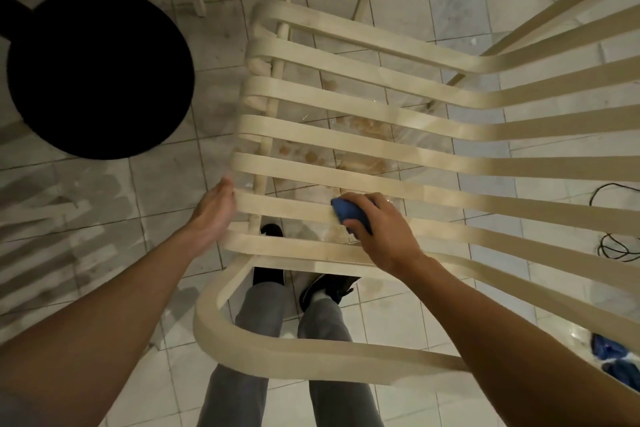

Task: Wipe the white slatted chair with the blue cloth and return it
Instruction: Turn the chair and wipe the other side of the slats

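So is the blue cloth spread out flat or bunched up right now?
Bunched up: the right hand grips the blue cloth as a small wad, pressed on a slat of the white slatted chair.

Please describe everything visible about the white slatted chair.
The white slatted chair looks like pale wood or plastic: parallel slats curved at their ends, a curved armrest nearest the camera. It is seen from above, over a tiled floor. The left hand touches a slat end; the right hand holds the blue cloth against a slat.
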Demonstrator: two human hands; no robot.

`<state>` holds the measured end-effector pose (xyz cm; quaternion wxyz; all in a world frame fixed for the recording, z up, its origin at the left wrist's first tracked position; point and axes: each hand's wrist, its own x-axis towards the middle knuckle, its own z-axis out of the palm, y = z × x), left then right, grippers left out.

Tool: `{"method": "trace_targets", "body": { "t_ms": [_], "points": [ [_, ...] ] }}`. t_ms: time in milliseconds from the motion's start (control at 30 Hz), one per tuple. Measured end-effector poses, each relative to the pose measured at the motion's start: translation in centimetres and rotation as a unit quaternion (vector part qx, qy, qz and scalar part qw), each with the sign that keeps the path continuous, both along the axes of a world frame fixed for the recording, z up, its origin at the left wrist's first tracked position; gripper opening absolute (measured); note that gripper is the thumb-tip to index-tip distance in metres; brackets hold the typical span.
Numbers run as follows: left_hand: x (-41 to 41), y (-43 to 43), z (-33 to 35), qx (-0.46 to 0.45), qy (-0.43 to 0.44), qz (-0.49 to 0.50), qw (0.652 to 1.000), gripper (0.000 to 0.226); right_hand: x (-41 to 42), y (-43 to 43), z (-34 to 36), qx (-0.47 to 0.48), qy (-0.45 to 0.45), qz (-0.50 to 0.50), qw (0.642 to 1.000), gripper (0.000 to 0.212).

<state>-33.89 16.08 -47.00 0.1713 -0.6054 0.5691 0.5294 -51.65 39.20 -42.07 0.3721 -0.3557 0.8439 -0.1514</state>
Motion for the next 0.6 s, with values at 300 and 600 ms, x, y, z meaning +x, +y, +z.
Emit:
{"method": "trace_targets", "body": {
  "t_ms": [300, 600],
  "points": [
    [1.1, -0.6, -0.7, 0.033, 0.051, 0.03, 0.998, 0.048, 4.7, -6.2, -0.5, 0.001, 0.025, 0.017, 1.0, 0.036],
    [0.8, -0.8, 0.2, 0.172, 0.138, 0.151, 0.964, 0.081, 9.1, -12.8, -0.7, -0.04, 0.041, 0.067, 0.996, 0.036]
  ]
}}
